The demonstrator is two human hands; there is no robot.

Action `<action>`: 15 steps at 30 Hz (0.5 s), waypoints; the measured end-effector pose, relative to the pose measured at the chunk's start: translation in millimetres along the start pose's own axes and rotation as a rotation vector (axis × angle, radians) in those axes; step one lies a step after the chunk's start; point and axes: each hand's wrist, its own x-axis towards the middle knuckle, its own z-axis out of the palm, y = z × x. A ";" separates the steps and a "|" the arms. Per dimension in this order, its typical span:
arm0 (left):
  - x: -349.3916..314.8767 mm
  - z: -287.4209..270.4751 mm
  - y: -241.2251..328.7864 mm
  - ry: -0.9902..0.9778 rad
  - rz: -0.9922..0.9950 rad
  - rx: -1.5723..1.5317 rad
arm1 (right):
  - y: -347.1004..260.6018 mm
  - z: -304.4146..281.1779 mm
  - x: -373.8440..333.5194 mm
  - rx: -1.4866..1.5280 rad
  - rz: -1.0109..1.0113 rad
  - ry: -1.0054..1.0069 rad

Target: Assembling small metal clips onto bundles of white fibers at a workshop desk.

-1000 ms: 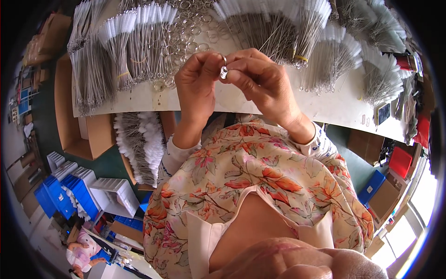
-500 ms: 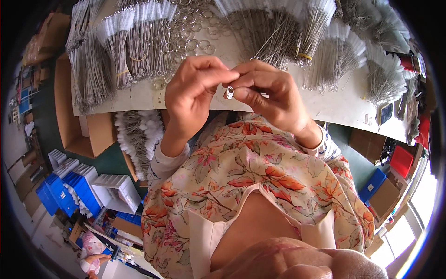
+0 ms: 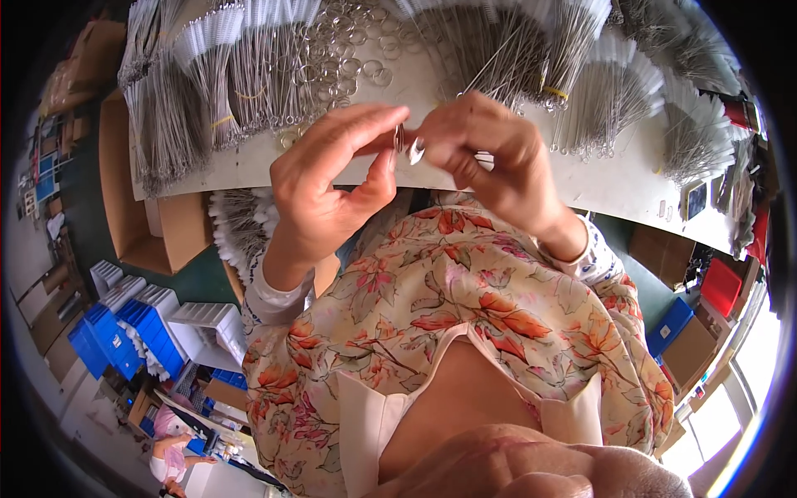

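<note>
My left hand [image 3: 336, 170] is raised over the table's front edge, thumb and forefinger pinching a thin metal ring [image 3: 399, 138] that shows edge-on. Just to its right, my right hand [image 3: 498, 158], partly smeared by motion, is closed around a small shiny metal tool [image 3: 416, 151]. The tool's bright tip points toward the ring, and a pale end of it shows below the fingers; its kind is hidden. A gap separates tip and ring. Beyond my hands, many loose metal rings [image 3: 350, 68] lie scattered on the white table [image 3: 614, 184].
Bundles of thin wire brushes with white bristles [image 3: 207, 37] line the table's left, and more bundles [image 3: 610, 79] line its right. A cardboard box [image 3: 158, 236] stands on the floor at left, near blue and white bins [image 3: 154, 328]. Another person [image 3: 170, 448] is at lower left.
My hands have moved apart; the left shifted left and opened its grip to a pinch with the ring showing upright. The right hand turned, its tool's tip now facing the ring.
</note>
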 end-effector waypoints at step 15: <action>17.4 -8.6 -4.4 0.080 0.020 -0.129 | -12.8 -4.6 21.7 0.413 0.548 -0.057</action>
